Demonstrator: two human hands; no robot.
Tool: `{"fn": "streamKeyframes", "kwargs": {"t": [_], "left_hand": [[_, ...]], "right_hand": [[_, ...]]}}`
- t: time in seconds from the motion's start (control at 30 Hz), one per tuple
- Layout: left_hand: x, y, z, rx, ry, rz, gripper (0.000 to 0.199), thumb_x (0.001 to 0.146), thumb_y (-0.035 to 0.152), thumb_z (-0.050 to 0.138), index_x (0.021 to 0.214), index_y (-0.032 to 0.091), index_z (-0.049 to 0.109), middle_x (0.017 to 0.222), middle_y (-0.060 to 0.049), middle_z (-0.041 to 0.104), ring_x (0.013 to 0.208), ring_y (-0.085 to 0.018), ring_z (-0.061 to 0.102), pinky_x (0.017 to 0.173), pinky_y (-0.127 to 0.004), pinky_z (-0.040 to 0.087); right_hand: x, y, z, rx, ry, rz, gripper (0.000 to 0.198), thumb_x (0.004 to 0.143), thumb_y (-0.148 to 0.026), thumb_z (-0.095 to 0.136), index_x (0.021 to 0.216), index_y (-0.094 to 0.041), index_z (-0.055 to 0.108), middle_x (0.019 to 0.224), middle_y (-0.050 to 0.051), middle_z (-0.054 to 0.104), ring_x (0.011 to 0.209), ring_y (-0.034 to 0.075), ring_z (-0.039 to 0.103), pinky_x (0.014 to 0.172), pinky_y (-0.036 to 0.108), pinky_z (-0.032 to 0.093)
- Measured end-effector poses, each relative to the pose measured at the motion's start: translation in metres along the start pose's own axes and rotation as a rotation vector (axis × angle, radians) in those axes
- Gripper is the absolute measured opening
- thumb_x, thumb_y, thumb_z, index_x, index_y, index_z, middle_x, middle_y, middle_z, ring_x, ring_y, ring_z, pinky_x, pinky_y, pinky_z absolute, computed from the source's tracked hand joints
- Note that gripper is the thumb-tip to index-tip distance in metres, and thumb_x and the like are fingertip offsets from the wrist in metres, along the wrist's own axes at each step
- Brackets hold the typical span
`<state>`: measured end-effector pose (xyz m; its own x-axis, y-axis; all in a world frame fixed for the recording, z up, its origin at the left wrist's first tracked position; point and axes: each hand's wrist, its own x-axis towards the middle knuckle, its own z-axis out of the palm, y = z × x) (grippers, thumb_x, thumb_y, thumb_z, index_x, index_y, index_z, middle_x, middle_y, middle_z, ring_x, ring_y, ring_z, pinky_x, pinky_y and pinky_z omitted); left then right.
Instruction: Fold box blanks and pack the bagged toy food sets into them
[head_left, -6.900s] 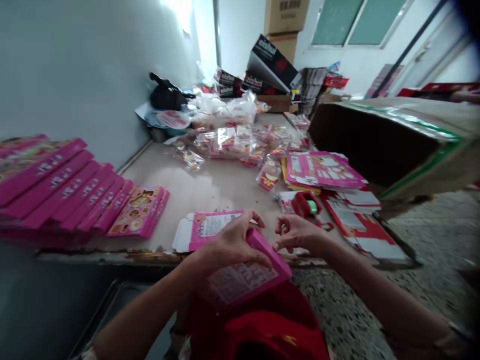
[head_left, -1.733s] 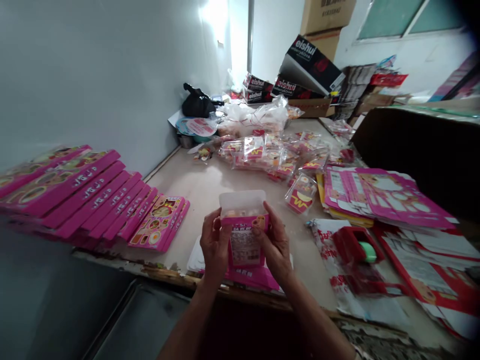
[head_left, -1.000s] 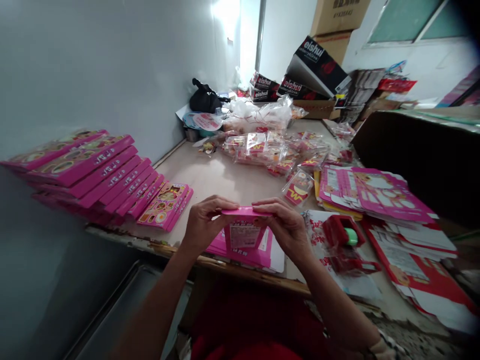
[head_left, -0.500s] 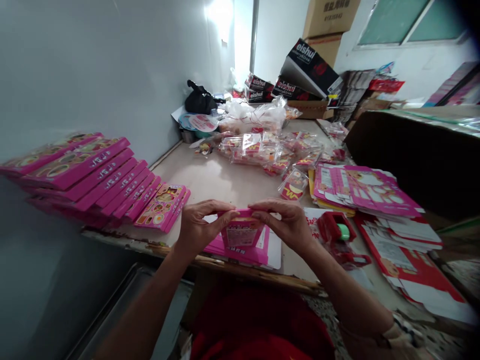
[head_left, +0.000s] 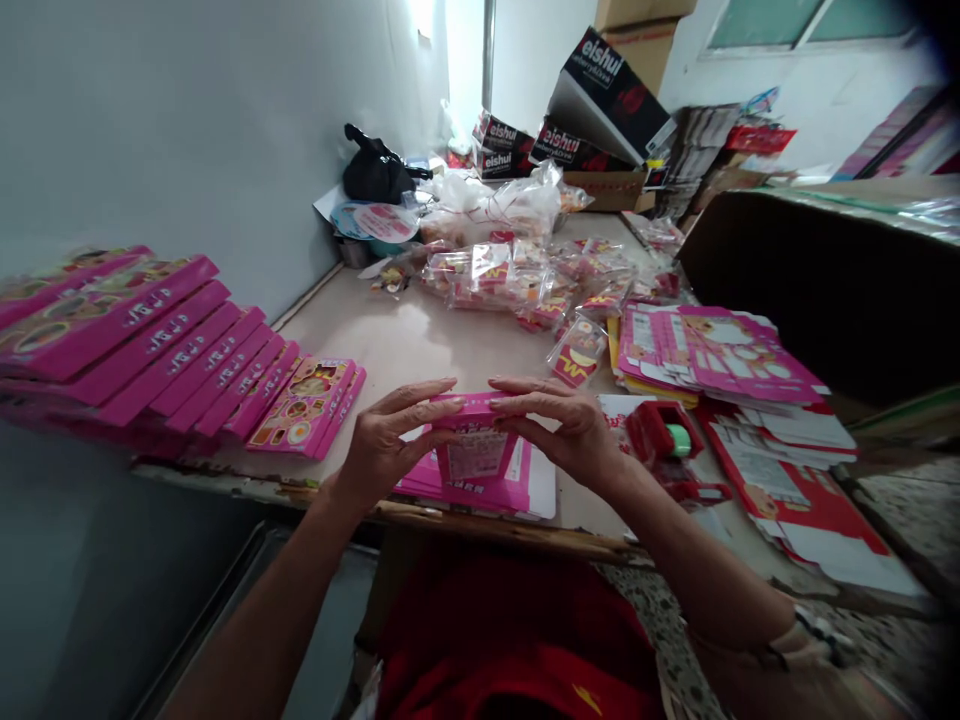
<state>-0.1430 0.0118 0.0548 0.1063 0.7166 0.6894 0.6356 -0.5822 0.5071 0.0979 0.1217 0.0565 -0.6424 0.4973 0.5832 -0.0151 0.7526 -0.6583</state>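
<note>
A small pink carton (head_left: 475, 455) stands upright near the table's front edge, its printed back toward me and its top flap lying across. My left hand (head_left: 397, 430) grips its left upper corner between thumb and fingers. At the right upper corner, my right hand (head_left: 559, 425) holds it the same way. Beneath the carton lie flat pink cardboard pieces (head_left: 517, 490) on a white sheet. Just right of my right hand sits a red tape dispenser (head_left: 660, 435) with a green roll.
Stacked pink boxes (head_left: 172, 340) lean along the left wall. Several clear-wrapped packets (head_left: 502, 275) are heaped mid-table, one packet (head_left: 577, 350) nearer me. Flat pink cartons (head_left: 720, 355) and red ones (head_left: 795, 500) lie at right, beside a large open cardboard box (head_left: 810, 270).
My fingers have shifted from pinching the carton's top edge to lying over its top corners. The top flap looks folded flatter. The view has tilted slightly.
</note>
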Motion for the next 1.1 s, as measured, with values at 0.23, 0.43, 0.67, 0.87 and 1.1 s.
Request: {"fn": "streamKeyframes", "kwargs": {"t": [0.23,0.43,0.67,0.87,1.1], "left_hand": [[0.0,-0.014,0.04,-0.217,0.325,-0.246,0.019,0.088,0.027,0.077,0.103,0.021,0.068,0.103,-0.003,0.073,0.092,-0.016,0.071,0.077,-0.027,0.058],[0.028,0.035,0.052,-0.102,0.519,-0.303,0.013,0.091,0.032,0.072,0.096,0.021,0.067,0.088,0.001,0.067,0.078,-0.013,0.061,0.07,-0.025,0.049],[-0.023,0.073,0.112,-0.315,-0.056,-0.546,0.018,0.1,0.036,0.058,0.09,0.021,0.06,0.071,0.005,0.054,0.064,-0.011,0.048,0.059,-0.021,0.041],[-0.038,0.078,0.125,-0.342,-0.166,-0.695,0.026,0.101,0.043,0.054,0.086,0.021,0.055,0.067,0.006,0.046,0.061,-0.011,0.043,0.058,-0.022,0.037],[-0.031,0.088,0.136,-0.353,-0.225,-0.67,0.026,0.101,0.042,0.054,0.086,0.021,0.054,0.068,0.007,0.047,0.063,-0.011,0.044,0.061,-0.023,0.036]], "right_hand": [[-0.028,-0.034,-0.03,-0.012,-0.027,0.175,0.071,0.098,-0.034,0.065,0.161,-0.037,0.032,0.162,0.007,0.046,0.141,0.026,0.053,0.111,0.045,0.049],[-0.125,-0.025,-0.132,-0.269,0.627,0.718,0.044,0.087,-0.056,0.072,0.118,-0.023,0.07,0.107,0.009,0.076,0.098,0.026,0.07,0.084,0.038,0.055],[-0.151,-0.003,-0.13,0.04,0.324,1.021,0.048,0.071,-0.065,0.078,0.08,-0.018,0.079,0.078,0.005,0.076,0.075,0.022,0.065,0.072,0.033,0.049],[-0.14,-0.002,-0.129,0.165,0.481,1.049,0.039,0.06,-0.052,0.088,0.07,-0.016,0.077,0.068,0.004,0.072,0.067,0.017,0.058,0.072,0.031,0.043],[-0.169,-0.044,-0.103,0.246,0.715,1.098,0.035,0.064,-0.048,0.09,0.068,-0.018,0.073,0.066,-0.001,0.064,0.065,0.014,0.054,0.068,0.029,0.04]]}}
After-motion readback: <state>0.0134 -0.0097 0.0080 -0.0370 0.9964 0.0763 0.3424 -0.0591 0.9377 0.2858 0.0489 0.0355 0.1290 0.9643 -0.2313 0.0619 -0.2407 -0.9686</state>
